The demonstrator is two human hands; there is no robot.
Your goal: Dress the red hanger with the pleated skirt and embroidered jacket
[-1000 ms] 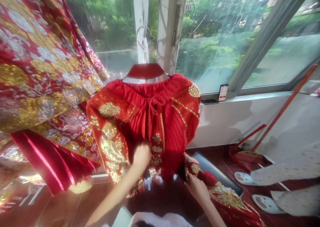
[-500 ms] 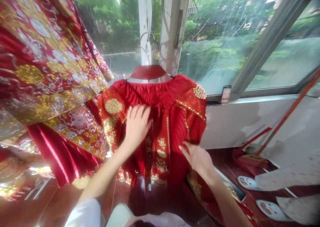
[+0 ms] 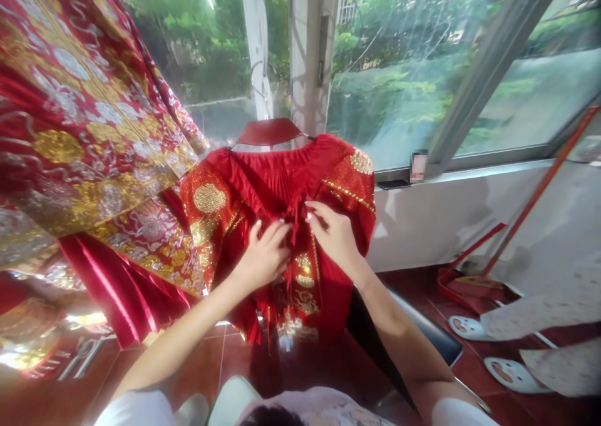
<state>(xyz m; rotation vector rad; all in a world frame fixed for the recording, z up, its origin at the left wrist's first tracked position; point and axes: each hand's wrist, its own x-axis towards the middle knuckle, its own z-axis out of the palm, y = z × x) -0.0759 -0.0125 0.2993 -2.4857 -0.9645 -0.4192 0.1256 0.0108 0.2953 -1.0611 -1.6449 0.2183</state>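
Note:
A red jacket with gold embroidery and beaded trim hangs before me on a hanger with a dark red shoulder piece. Its gathered neckline faces me, and thin red ties dangle at the centre front. My left hand is at the left side of these ties, fingers curled in a pinch on one. From the right, my right hand reaches the same spot, thumb and forefinger closing on a tie by the neckline. The fingertips partly hide the thin ties.
Another red garment with gold and silver embroidery hangs close on the left. Windows stand behind. A black padded seat, a red dustpan and a person's slippered feet are at right.
My right hand has moved up and left, from the jacket's right side to the neckline ties. My left hand has shifted slightly down and right. The embroidered cloth under my right forearm is gone from there.

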